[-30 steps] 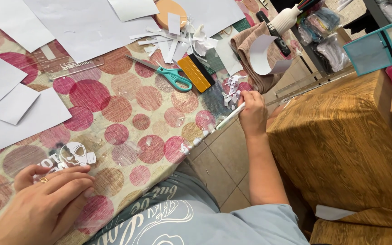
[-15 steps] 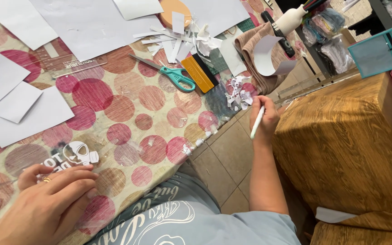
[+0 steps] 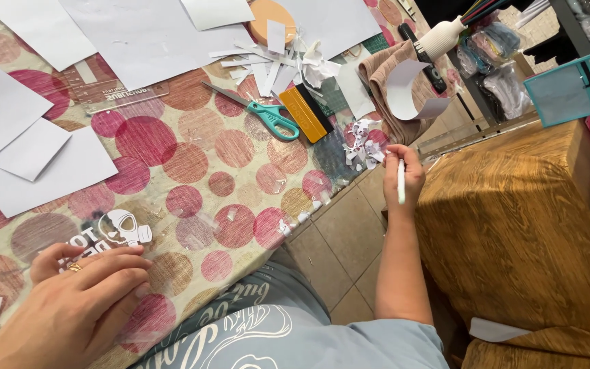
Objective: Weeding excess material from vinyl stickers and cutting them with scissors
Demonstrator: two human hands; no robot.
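While pinned flat (white-printed): clear decal.

The left hand is pressing flat on a white cut-out sticker near the counter's front edge. The right hand is gripping a thin white tool just past that edge.

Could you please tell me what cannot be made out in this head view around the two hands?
- White decal: its lower part is hidden under the left hand.
- Thin white tool: its upper end is hidden inside the right hand.
- Small white scraps: too small to tell shapes.
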